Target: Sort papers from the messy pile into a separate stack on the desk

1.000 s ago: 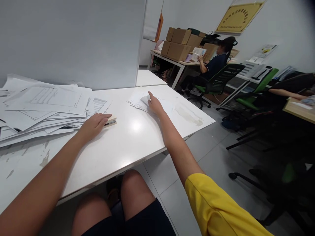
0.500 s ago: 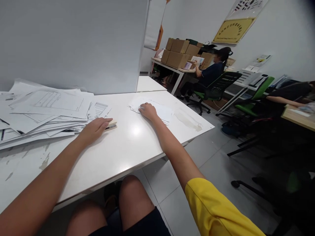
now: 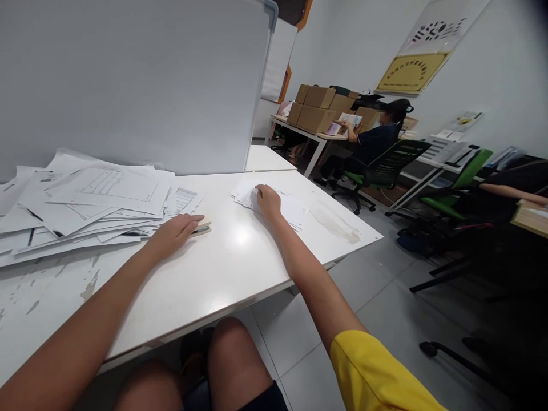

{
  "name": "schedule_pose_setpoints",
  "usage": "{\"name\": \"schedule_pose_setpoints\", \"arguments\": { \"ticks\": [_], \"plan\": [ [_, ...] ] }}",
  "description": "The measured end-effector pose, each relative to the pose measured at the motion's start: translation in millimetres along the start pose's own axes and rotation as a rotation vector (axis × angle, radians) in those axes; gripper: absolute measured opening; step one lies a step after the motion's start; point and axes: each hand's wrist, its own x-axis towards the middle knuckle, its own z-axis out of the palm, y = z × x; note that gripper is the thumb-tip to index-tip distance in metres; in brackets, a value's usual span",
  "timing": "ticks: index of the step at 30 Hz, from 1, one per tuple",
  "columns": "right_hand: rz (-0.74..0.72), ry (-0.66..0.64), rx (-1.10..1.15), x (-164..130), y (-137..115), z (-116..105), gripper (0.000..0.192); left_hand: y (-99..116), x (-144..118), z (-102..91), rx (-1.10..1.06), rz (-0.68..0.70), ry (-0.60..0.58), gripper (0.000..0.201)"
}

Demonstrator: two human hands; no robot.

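Left hand (image 3: 174, 232) wraps around a small cream-coloured, oblong stapler (image 3: 203, 228) on the glossy white table (image 3: 201, 285), just beside a large, untidy heap of printed white paper sheets (image 3: 111, 188). Right hand (image 3: 269, 201), fingers bent, rests over a smaller, low stack of white paper sheets (image 3: 291, 210) farther to the right on the table; whether it pinches a sheet cannot be told.

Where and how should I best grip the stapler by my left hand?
Probably across its body, behind the exposed end, coming from the near left, as your left hand reaches. The stapler lies on the table with that end pointing right, away from the large paper pile. The covered part can't be judged.
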Motion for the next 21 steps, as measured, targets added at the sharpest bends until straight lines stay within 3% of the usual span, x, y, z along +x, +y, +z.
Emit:
{"name": "schedule_pose_setpoints", "arguments": {
  "ticks": [6, 8, 10, 12, 15, 18, 21],
  "plan": [
    [0.012, 0.504, 0.344, 1.3, 4.9, -25.5, 0.049, -1.0, 0.7, 0.5, -0.012, 0.004, -0.001, 0.057],
    [0.026, 0.571, 0.368, 1.0, 7.0, -29.9, 0.05, -1.5, 1.4, 1.1, -0.008, 0.008, -0.001, 0.057],
    [0.015, 0.503, 0.363, 0.2, 6.7, -27.6, 0.05, -1.9, 2.1, 1.5, 0.0, 0.008, -0.002, 0.058],
    [0.045, 0.352, 0.375, -0.6, 3.2, -19.3, 0.05, -2.0, 2.5, 1.4, 0.008, 0.006, -0.003, 0.058],
    [0.226, 0.175, 0.502, 0.1, -5.2, -4.8, 0.05, -1.2, 2.7, 0.7, 0.015, -0.003, -0.015, 0.059],
    [0.363, 0.137, 0.764, 4.5, -9.5, -3.9, 0.05, -0.4, 3.2, 0.5, 0.016, -0.011, -0.024, 0.059],
    [0.278, 0.167, 1.023, 14.0, -2.3, -21.0, 0.048, -0.1, 4.2, 1.6, 0.008, -0.005, -0.019, 0.06]
  ]
}}
